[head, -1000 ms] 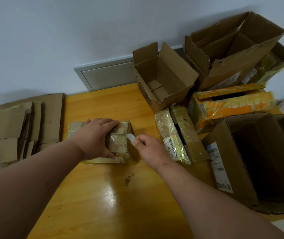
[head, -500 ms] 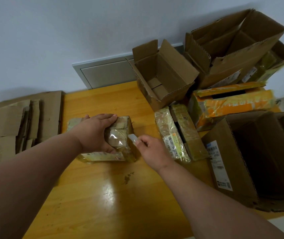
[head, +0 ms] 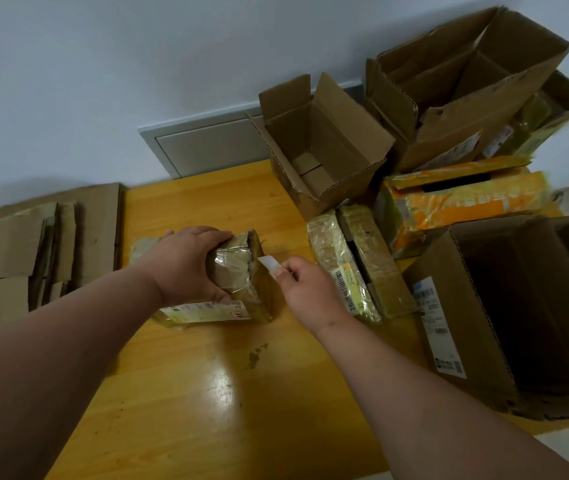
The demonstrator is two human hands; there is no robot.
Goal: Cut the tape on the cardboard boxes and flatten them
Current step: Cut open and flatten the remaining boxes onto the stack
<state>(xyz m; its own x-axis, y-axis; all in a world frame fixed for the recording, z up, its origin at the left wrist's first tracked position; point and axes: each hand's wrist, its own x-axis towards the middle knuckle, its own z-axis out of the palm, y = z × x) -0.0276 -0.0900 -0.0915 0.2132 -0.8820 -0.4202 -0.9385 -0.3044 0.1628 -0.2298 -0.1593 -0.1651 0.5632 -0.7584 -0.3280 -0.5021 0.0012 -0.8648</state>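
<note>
Under the left hand (head: 186,268), a small taped box (head: 238,282) sits on the table (head: 207,393); fingers curl over its top, thumb at the near edge, so most of the top is hidden. Just right of that grip, the right hand (head: 307,289) pinches a small white cutter (head: 269,264), tip at the box's right end; contact unclear. Blade detail too small to read. Flattened cardboard (head: 34,244) lies left, cut off by the frame; open boxes (head: 324,147) stand right.
</note>
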